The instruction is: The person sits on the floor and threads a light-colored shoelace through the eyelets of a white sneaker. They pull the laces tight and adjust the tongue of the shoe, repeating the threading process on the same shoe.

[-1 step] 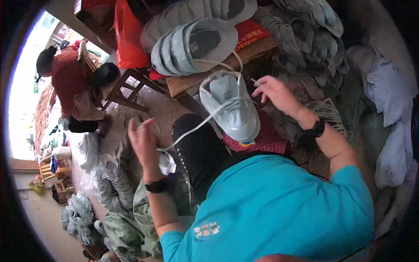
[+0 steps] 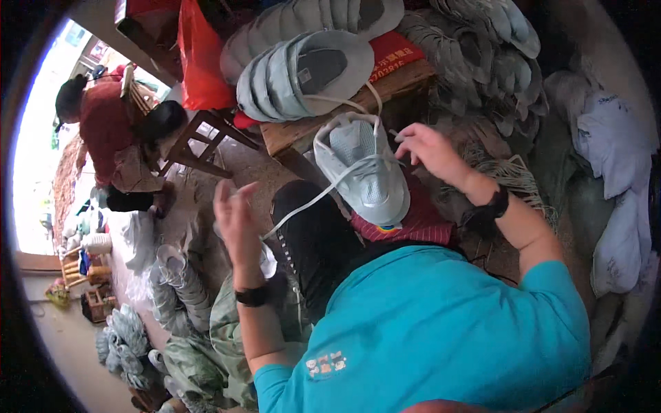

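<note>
A pale grey shoe upper (image 2: 354, 158) with a mesh top stands in front of me, toe toward my body. A white cord (image 2: 313, 205) crosses it and runs left toward my left wrist. My left hand (image 2: 237, 217) is raised left of the shoe, slightly blurred, its fingers apart; I see nothing held in it. My right hand (image 2: 434, 151) hovers just right of the shoe, fingers curled together. Something small and pale shows at its fingertips, too small to name. The shoe's far end sits by a wooden bench (image 2: 296, 134).
Stacked grey shoe uppers (image 2: 275, 76) lie on the bench beside a red bag (image 2: 200, 62). More uppers (image 2: 475, 62) and bundled cords (image 2: 516, 175) are at the right. White sacks (image 2: 609, 138) line the right side. At left a person (image 2: 110, 131) is near a wooden stool (image 2: 196, 144).
My left hand has shifted slightly right and turned, its fingertips a little higher. My right hand has moved slightly left, closer to the shoe. The shoe stays in place.
</note>
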Demonstrator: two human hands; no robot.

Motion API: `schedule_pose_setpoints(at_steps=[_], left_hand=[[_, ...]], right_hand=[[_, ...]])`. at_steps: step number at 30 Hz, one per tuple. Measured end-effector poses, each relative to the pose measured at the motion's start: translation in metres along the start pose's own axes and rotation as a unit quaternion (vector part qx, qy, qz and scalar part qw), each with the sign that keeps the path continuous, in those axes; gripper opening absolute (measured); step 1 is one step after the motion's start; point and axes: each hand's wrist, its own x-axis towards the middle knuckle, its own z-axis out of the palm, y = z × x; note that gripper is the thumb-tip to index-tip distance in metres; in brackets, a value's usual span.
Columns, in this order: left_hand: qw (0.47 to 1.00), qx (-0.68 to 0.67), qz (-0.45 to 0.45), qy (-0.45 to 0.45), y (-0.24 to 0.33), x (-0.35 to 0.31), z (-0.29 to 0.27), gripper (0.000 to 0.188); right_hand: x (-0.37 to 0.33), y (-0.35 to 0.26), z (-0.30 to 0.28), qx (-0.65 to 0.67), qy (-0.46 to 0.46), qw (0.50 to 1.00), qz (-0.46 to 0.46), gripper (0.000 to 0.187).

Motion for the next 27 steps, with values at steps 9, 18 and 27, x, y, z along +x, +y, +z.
schedule_pose_setpoints(at_steps=[9,18,27], left_hand=[[0.981,-0.023,-0.066,-0.18,-0.024,-0.025,0.097,0.021],[0.978,0.007,-0.048,-0.203,-0.046,-0.029,0.108,0.019],[0.976,0.062,-0.086,-0.19,-0.039,-0.021,0.113,0.016]], right_hand=[[0.011,-0.004,0.027,-0.142,0.0,0.985,-0.1,0.013],[0.026,-0.032,0.023,-0.266,-0.046,0.951,-0.15,0.011],[0.031,-0.037,0.025,-0.459,-0.071,0.835,-0.294,0.007]])
